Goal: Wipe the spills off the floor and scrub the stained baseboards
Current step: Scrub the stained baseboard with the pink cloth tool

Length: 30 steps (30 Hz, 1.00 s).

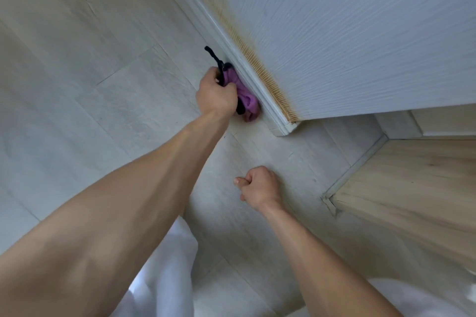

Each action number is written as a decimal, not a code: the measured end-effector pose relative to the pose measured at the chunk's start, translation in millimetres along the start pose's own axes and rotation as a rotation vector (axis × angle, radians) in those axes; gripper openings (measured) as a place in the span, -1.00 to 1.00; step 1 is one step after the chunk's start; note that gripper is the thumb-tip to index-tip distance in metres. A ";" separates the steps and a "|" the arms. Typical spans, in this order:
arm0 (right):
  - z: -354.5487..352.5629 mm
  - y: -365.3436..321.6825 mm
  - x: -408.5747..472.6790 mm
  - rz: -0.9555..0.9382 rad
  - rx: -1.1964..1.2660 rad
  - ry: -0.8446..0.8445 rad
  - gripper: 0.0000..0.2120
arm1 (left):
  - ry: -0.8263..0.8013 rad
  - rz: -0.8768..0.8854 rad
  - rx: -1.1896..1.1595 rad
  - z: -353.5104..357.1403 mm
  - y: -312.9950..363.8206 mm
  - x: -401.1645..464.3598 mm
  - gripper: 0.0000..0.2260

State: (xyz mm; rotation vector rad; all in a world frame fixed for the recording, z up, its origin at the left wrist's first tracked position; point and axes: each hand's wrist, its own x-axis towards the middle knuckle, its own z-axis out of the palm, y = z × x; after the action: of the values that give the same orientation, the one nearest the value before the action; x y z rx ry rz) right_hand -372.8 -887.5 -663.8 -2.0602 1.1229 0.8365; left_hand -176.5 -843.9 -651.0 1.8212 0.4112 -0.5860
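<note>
Left hand [215,96] grips the bunched purple cloth [244,96], black trim trailing, pressing it against the white baseboard [233,41] near its end corner, where a brownish stain streak [247,46] runs along the wall just above. Right hand [260,186] is curled into a fist holding nothing, knuckles resting on the pale floor [77,72], wide and open to the left. The cloth's far side is hidden against the baseboard, no writing legible anywhere.

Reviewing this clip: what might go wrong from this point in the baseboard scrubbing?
The left hand presses the purple cloth low on the baseboard, so the brown stain along its top edge may be missed. The cloth's black cord dangles and might snag. The right hand, fisted on the floor, could slip.
</note>
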 end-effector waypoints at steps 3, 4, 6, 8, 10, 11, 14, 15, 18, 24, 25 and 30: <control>-1.7 -0.5 0.7 -0.001 -0.008 0.003 -0.61 | -0.110 0.017 0.081 11.0 -2.9 -25.0 -0.74; -2.2 -1.4 0.0 -0.005 -0.020 0.011 -0.61 | -0.225 0.010 0.149 18.2 -10.7 -41.4 -0.75; -1.1 -2.1 -0.8 -0.023 -0.042 0.015 -0.60 | -0.390 -0.011 0.212 26.8 -24.1 -69.6 -0.83; -1.0 -0.2 -0.4 -0.014 -0.028 0.029 -0.59 | -0.315 -0.044 0.101 28.2 -18.7 -61.1 -0.87; 0.8 -0.3 -1.1 -0.003 -0.016 0.027 -0.59 | -0.106 -0.030 -0.017 17.2 -5.3 -34.7 -0.88; 0.6 0.2 0.3 0.001 -0.007 0.033 -0.58 | -0.036 -0.010 -0.072 12.2 2.2 -22.0 -0.87; -1.2 -4.0 -1.9 -0.001 -0.009 0.032 -0.58 | -0.097 0.026 -0.040 7.2 3.9 -31.8 -0.83; -1.9 -3.1 -2.7 -0.004 -0.027 0.034 -0.58 | -0.221 0.013 0.045 13.7 -1.7 -49.4 -0.85; -3.1 -3.2 -3.0 -0.018 -0.063 0.019 -0.64 | -0.369 -0.023 0.106 24.7 -13.8 -74.9 -0.90; -4.6 -5.0 -4.3 0.017 -0.052 0.011 -0.62 | -0.021 0.095 -0.066 7.5 17.0 -28.7 -0.94; -5.3 -6.1 -5.0 0.014 -0.057 0.014 -0.62 | -0.086 0.117 -0.024 9.9 11.6 -37.8 -0.93; -6.6 -9.0 -4.7 0.010 -0.074 0.007 -0.63 | -0.349 0.063 0.085 19.5 -17.5 -71.1 -0.82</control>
State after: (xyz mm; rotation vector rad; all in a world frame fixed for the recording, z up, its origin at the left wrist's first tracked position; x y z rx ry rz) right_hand -365.5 -886.6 -654.2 -2.1210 1.1226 0.8883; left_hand -247.8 -856.3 -628.4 1.7609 0.0942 -0.8701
